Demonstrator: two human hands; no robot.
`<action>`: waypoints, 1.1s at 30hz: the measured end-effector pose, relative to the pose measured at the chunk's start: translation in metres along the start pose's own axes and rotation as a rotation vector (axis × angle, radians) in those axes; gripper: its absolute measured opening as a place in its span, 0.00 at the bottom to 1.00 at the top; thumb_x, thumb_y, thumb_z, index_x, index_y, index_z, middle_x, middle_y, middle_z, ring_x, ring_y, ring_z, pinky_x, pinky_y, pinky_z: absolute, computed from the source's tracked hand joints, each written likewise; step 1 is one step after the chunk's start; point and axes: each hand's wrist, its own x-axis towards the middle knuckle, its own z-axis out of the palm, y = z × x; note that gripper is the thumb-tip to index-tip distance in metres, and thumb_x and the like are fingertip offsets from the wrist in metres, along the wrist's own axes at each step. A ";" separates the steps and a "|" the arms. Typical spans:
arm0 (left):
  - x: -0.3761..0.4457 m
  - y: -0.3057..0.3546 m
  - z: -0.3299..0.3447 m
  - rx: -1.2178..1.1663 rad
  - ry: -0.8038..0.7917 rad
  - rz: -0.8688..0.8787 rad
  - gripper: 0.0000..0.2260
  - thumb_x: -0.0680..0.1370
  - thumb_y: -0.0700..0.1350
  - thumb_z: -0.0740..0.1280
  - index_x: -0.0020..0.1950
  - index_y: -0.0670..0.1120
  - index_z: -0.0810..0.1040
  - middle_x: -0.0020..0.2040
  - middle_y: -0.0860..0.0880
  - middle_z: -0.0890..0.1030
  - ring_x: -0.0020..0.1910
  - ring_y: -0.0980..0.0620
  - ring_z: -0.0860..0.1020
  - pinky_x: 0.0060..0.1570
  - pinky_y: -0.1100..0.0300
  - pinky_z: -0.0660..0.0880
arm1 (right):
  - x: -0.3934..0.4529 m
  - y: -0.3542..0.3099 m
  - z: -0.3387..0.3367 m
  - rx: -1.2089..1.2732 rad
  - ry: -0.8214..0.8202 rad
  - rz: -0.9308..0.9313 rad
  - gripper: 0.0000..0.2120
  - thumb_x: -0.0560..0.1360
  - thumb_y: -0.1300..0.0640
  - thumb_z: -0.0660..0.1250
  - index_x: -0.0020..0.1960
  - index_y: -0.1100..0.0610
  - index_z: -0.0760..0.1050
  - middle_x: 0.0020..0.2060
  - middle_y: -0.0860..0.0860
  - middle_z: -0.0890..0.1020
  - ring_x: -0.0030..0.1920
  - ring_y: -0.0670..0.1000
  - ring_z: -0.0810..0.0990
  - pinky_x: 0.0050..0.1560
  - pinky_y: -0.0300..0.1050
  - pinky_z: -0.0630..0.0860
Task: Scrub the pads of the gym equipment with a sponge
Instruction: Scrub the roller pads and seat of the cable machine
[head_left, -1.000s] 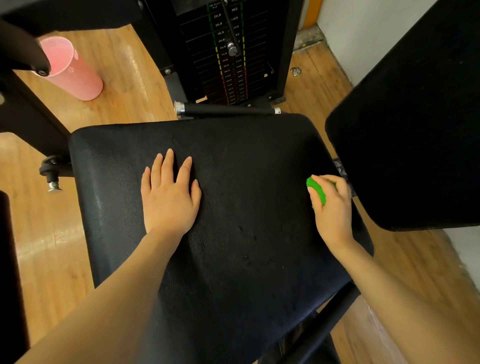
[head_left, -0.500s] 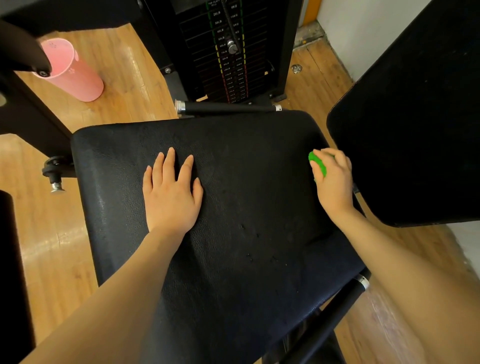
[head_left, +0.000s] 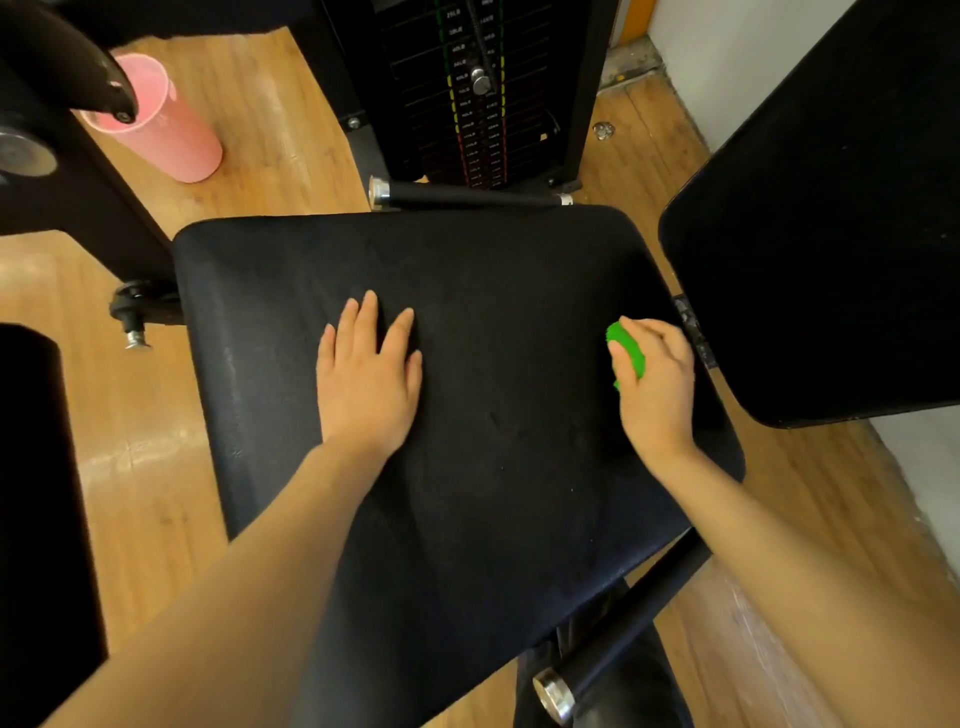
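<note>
Green sponge (head_left: 627, 353): gripped in the right hand (head_left: 655, 387), fingers curled over its top and thumb along its near side, only a strip of green showing. It sits against the seat pad (head_left: 498, 467) at the pad's right edge, just beside the black back pad (head_left: 831, 260) that overhangs that side (whether the two pads touch cannot be told). Left hand (head_left: 366, 376): flat on the middle of the seat pad, palm down, fingers straight and slightly apart. Beyond the pad's far edge lies a black handle bar (head_left: 467, 195) with metal ends, and behind it the weight stack (head_left: 475, 104). A pink cup (head_left: 161, 130) stands on the wooden floor (head_left: 280, 135), far left.
</note>
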 end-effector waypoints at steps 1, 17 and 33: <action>-0.012 0.001 0.001 -0.007 0.003 0.018 0.21 0.82 0.50 0.57 0.75 0.49 0.65 0.77 0.41 0.58 0.77 0.42 0.53 0.75 0.47 0.50 | -0.010 -0.012 0.004 0.021 -0.017 -0.013 0.17 0.79 0.57 0.64 0.67 0.59 0.74 0.60 0.55 0.73 0.62 0.53 0.71 0.64 0.40 0.67; -0.082 0.011 0.021 0.043 0.054 0.057 0.21 0.81 0.47 0.54 0.75 0.48 0.65 0.76 0.41 0.61 0.76 0.42 0.57 0.74 0.45 0.56 | -0.090 -0.081 0.056 -0.085 -0.106 -0.248 0.16 0.76 0.59 0.68 0.63 0.60 0.76 0.58 0.55 0.76 0.61 0.53 0.72 0.61 0.40 0.69; -0.082 0.013 0.021 0.080 0.078 0.051 0.22 0.81 0.48 0.51 0.75 0.49 0.65 0.76 0.41 0.61 0.76 0.41 0.57 0.75 0.45 0.54 | -0.070 -0.074 0.059 -0.028 -0.072 -0.209 0.16 0.76 0.60 0.68 0.63 0.60 0.76 0.58 0.56 0.75 0.60 0.54 0.72 0.59 0.41 0.70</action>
